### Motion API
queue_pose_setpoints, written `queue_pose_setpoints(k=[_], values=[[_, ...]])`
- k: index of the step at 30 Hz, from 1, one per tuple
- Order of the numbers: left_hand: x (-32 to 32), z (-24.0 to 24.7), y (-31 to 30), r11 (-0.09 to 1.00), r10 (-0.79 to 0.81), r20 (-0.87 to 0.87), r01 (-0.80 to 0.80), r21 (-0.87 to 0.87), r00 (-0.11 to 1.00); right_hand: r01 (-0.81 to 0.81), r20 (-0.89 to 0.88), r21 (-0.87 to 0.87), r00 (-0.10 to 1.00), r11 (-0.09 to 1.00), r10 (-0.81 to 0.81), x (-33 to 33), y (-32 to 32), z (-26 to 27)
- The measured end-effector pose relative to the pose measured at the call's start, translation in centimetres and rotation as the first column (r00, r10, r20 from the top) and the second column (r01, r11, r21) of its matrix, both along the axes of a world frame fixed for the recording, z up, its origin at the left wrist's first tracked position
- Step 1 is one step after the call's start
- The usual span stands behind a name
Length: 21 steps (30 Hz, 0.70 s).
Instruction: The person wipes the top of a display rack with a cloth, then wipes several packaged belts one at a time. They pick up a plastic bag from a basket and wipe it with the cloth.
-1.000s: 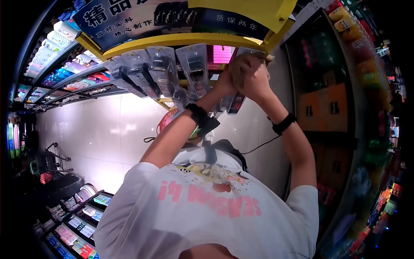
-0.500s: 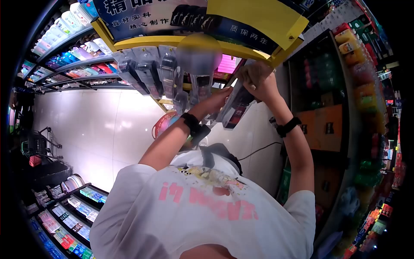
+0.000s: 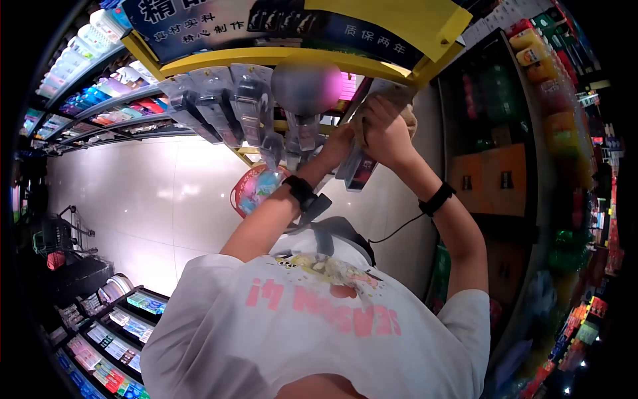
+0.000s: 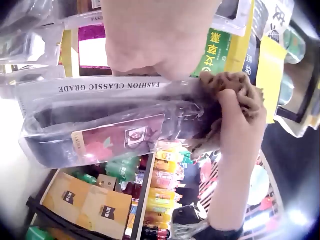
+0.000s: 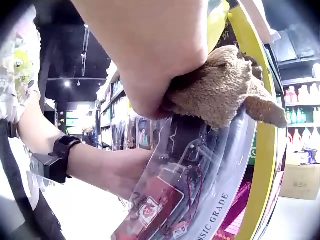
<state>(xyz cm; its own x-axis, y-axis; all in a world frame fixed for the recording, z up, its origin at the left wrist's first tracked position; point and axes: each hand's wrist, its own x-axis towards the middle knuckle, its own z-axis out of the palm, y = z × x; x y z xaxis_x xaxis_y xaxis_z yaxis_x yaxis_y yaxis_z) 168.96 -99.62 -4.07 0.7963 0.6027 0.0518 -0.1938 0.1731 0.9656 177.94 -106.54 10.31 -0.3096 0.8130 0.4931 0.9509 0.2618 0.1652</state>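
Observation:
In the left wrist view, a boxed belt [image 4: 95, 132] in clear plastic, with a red tag and a white side strip, lies crosswise. My right hand [image 3: 385, 136] grips a crumpled brown cloth [image 4: 240, 97], pressing it on the upper end of that box. The right wrist view shows the cloth [image 5: 215, 87] bunched beneath the curled fingers, draped over the plastic. My left hand [image 3: 339, 143] is at the box's other side, close to the right hand; its fingers are mostly hidden, and I cannot tell how they are bent.
More boxed belts [image 3: 249, 100] hang on the left of a yellow rack [image 3: 219, 63]. A red basket [image 3: 239, 193] with colourful contents stands on the floor below. Dark shelving with orange cartons [image 3: 502, 179] and bottles lines the right side; stocked shelves [image 3: 100, 123] run along the left.
Half a second ago the left hand was lower along the box, its thumb showing; now it is nearer the right hand. The right hand and cloth have shifted slightly left and down.

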Motion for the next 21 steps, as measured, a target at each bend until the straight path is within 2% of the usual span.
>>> queue_pose_setpoints(k=[2,5,7,8,10,11,12,13,14,15,16,18,21], values=[[-0.3,0.3,-0.2,0.999,-0.022,-0.027,0.023,0.025,0.999,0.022,-0.061,-0.037,0.998,0.999,-0.024,-0.2,-0.9,-0.8],[0.2,-1.7,0.0,0.993,-0.1,0.054,0.103,-0.056,0.994,0.023,0.027,-0.164,0.999,0.986,-0.019,-0.9,-1.8,-2.2],[0.4,-1.2,-0.5,0.946,-0.057,0.153,0.102,-0.307,0.987,0.069,0.094,-0.174,0.994,0.982,-0.053,-2.0,-2.7,-3.6],[0.3,-0.9,-0.6,0.947,-0.053,0.152,0.098,-0.306,0.987,0.083,0.126,-0.154,0.99,0.985,-0.064,-2.5,-3.2,-4.0],[0.4,-0.6,-0.7,0.764,-0.118,0.24,0.242,-0.598,0.964,0.065,0.067,-0.123,0.996,0.99,-0.057,-2.9,-3.9,-4.8],[0.4,-0.6,-0.5,0.764,-0.117,0.239,0.241,-0.599,0.964,0.055,0.01,-0.092,0.998,0.994,-0.054,-3.1,-4.3,-5.3],[0.4,-1.0,-0.1,0.849,-0.17,0.168,0.231,-0.475,0.971,0.056,0.009,-0.092,0.998,0.994,-0.055,-3.2,-5.2,-6.2],[0.4,-1.0,0.0,0.912,-0.214,0.088,0.231,-0.338,0.973,0.072,-0.007,-0.265,0.997,0.962,-0.076,-3.3,-6.4,-7.6],[0.4,-1.1,-0.2,0.91,-0.22,0.085,0.235,-0.34,0.972,0.083,-0.021,-0.429,0.995,0.899,-0.102,-3.6,-7.6,-9.0],[0.4,-0.4,-0.4,0.895,-0.219,0.072,0.229,-0.383,0.973,0.105,0.038,-0.37,0.994,0.923,-0.098,-4.0,-8.6,-10.2],[0.4,0.5,-0.6,0.878,-0.215,0.06,0.22,-0.425,0.975,0.135,0.086,-0.428,0.99,0.894,-0.108,-4.3,-9.8,-11.2],[0.4,1.3,-1.4,0.89,-0.176,0.056,0.183,-0.418,0.983,0.097,0.01,-0.438,0.995,0.893,-0.104,-4.2,-11.8,-12.9],[0.8,1.2,-2.1,0.937,-0.1,-0.004,0.093,-0.338,0.995,0.074,0.014,-0.477,0.997,0.876,-0.076,-4.2,-14.2,-14.2]])
